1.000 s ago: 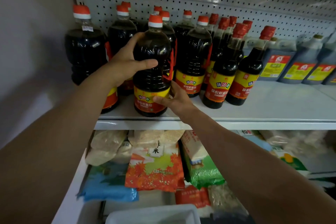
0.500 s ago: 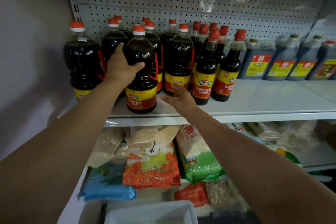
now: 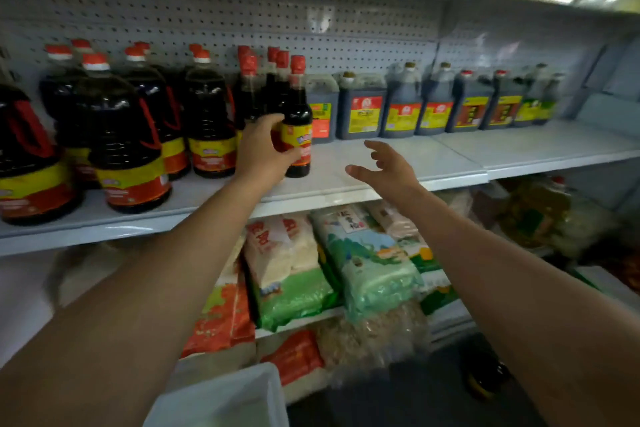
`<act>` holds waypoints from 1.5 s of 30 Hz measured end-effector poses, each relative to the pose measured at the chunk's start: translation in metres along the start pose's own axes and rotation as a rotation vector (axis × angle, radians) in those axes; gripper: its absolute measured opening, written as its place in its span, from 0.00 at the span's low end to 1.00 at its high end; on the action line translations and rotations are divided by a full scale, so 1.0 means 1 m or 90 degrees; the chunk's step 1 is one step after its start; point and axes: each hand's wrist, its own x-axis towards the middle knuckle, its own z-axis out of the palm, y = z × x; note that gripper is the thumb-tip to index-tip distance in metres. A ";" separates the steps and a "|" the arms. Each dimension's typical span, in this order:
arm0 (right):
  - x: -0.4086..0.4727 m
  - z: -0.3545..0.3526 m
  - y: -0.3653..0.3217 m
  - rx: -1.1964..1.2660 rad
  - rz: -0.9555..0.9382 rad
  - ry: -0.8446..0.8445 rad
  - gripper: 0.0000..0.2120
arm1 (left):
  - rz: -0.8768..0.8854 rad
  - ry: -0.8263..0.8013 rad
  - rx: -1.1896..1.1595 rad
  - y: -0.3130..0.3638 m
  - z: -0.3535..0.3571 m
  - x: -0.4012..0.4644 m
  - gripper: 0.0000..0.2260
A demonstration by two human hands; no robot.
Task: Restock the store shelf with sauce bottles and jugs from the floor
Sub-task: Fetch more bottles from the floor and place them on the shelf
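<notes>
— How far along am I, would you say?

— Well along, by my reading. The shelf (image 3: 398, 163) already carries a crowd of big dark jugs (image 3: 128, 142) on the left, and a row of squarer jugs (image 3: 363, 108) runs along the far edge toward the right. In front of that row the shelf board is bare, so I judge there is room left to fill.

— And the smaller things?

— A cluster of slim red-capped bottles (image 3: 266, 87) stands between the two groups. My left hand (image 3: 259, 149) has its grip wrapped round the near one, a small sauce bottle (image 3: 298, 128), which stands upright on the shelf at the right of the cluster.

— The other hand?

— My right hand (image 3: 388, 167) hovers over the bare stretch just right of that bottle, its grip released, fingers spread, holding nothing.

— What remains?

— I cannot see the floor stock from here, so I cannot tell how many are left. Below, only rice bags (image 3: 363, 260) on the lower shelf show.
</notes>
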 end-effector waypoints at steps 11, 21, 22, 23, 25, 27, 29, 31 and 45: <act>-0.075 -0.220 0.151 -0.318 0.092 0.073 0.35 | 0.011 -0.254 0.014 0.120 0.221 -0.093 0.26; -0.132 -0.315 0.269 -0.355 0.205 0.072 0.34 | 0.039 -0.403 0.084 0.179 0.363 -0.149 0.27; -0.132 -0.319 0.280 -0.350 0.214 0.077 0.33 | 0.042 -0.417 0.084 0.181 0.375 -0.147 0.27; -0.132 -0.323 0.290 -0.347 0.229 0.081 0.33 | 0.049 -0.429 0.085 0.183 0.388 -0.145 0.27; -0.127 -0.329 0.310 -0.352 0.256 0.085 0.34 | 0.064 -0.450 0.089 0.183 0.417 -0.137 0.27; -0.118 -0.334 0.331 -0.354 0.287 0.086 0.35 | 0.071 -0.473 0.088 0.181 0.449 -0.127 0.26; -0.103 -0.337 0.357 -0.348 0.316 0.091 0.35 | 0.073 -0.505 0.085 0.179 0.485 -0.115 0.26; -0.084 -0.340 0.386 -0.343 0.347 0.094 0.36 | 0.071 -0.539 0.084 0.173 0.528 -0.100 0.25; -0.012 -0.313 0.567 -0.199 0.641 0.162 0.37 | 0.114 -0.810 0.115 0.116 0.772 -0.043 0.27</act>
